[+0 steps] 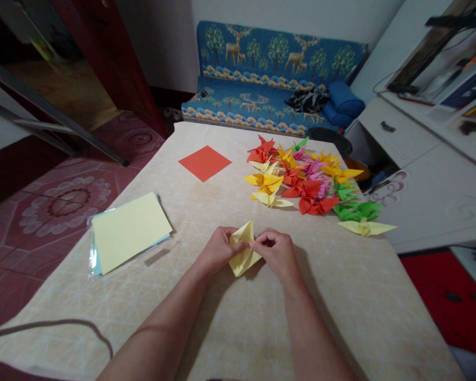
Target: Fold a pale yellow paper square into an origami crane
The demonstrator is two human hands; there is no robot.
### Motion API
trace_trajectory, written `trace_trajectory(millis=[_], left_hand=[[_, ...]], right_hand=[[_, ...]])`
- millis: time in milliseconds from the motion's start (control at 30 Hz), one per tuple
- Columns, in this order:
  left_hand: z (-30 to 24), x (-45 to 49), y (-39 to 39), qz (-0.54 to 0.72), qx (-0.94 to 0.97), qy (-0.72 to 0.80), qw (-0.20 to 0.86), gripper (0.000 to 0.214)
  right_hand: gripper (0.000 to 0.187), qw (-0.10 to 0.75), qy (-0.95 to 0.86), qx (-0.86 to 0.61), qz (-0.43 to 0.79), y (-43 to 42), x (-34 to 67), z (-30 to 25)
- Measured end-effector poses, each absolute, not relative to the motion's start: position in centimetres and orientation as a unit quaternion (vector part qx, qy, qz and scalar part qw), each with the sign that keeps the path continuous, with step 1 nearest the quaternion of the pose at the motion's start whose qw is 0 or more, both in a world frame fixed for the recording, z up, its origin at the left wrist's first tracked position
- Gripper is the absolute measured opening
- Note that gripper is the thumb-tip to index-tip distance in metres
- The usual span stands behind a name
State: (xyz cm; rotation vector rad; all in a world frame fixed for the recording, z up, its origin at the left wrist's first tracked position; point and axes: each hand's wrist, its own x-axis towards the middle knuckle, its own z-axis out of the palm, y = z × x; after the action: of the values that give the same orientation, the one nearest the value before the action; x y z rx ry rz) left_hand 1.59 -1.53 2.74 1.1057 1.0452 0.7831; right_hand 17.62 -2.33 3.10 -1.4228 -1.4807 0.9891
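A partly folded pale yellow paper (241,260) is held between my two hands over the middle of the table, one corner pointing up and another down toward me. My left hand (221,247) grips its left side, with the thumb lying across the paper. From the right, my right hand (275,248) pinches the paper near its centre, thumb and forefinger close to the left thumb. Beyond my hands, to the right, several folded paper cranes in red, orange, pink, green and yellow stand grouped; a pale yellow crane (365,228) is nearest my right hand.
A flat red paper square (205,163) lies toward the back of the cloth-covered table (150,317). Yellow paper sheets (130,233) in clear wrapping lie at the left. A cable (63,323) crosses the front left corner. Behind stand a blue sofa (241,87) and, right, a white cabinet (412,153).
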Motion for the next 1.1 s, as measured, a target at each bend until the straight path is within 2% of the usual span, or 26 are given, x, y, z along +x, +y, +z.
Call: trace_trajectory(millis=[267,533,733,867,1100], left_hand=[[2.4,1.7,-1.4,0.356,0.455,0.470,0.668,0.020],[2.5,2.0,-1.6,0.351,0.461,0.481,0.658,0.029],[2.1,2.4,-1.7,0.341,0.503,0.503,0.615,0.034],[2.1,2.5,-1.7,0.338,0.512,0.498,0.613,0.037],[2.2,2.6,-2.0,0.300,0.530,0.496,0.619,0.027]], right_hand=[[0.007,0.431,-0.577,-0.568,0.398,-2.4,17.3,3.1],[0.015,0.460,-0.592,-0.539,0.384,-2.7,16.9,3.7],[0.001,0.438,-0.589,-0.589,0.338,-2.7,16.4,2.4],[0.008,0.460,-0.589,-0.581,0.323,-2.8,16.2,2.6],[0.014,0.519,-0.495,-0.581,0.383,-2.8,15.7,2.5]])
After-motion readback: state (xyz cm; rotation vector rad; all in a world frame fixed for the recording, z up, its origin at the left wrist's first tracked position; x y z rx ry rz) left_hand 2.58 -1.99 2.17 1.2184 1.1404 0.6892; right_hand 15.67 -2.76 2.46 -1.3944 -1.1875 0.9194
